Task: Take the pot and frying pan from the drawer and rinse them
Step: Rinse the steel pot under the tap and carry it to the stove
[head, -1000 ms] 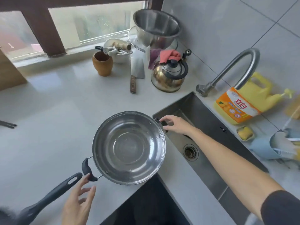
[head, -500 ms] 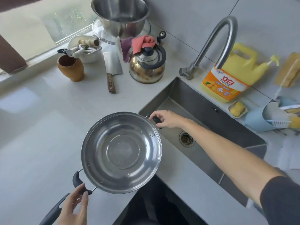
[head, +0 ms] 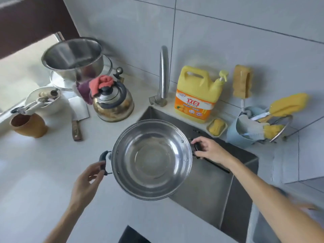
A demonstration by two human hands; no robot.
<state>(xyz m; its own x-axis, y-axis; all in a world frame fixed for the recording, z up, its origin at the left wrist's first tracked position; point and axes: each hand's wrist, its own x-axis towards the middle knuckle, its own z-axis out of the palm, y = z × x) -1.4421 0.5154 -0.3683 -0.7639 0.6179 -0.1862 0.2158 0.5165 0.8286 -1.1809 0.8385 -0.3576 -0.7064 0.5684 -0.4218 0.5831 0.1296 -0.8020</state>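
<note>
We hold the steel pot [head: 151,159] between our two hands, its open mouth facing up toward us, its body straddling the edge where the white counter [head: 35,172] meets the sink [head: 210,186]. Our left hand [head: 85,181] pinches the dark handle on the pot's near-left side, thumb and fingertips curled round it. Our right hand [head: 209,150] grips the opposite dark handle, fingers wrapped over it, with the sink basin directly beneath that hand. The pot interior shows a few water droplets and holds nothing else. Beyond the right hand, against the tiled wall, stands a yellow detergent jug [head: 196,95], and just in front of the jug a small dish with a yellow sponge [head: 217,127]. The curved faucet [head: 164,76] rises beyond the pot, between the two hands. Beyond the left hand sit a kettle [head: 114,104] with a pink cloth draped on its lid, a cleaver [head: 77,120] flat on the counter, and a brown cup [head: 29,125]. Farther back, a large steel bowl [head: 73,58] sits on a round stand. To the right of the right hand, a blue holder [head: 240,135] carries brushes. The frying pan is not in view.
</note>
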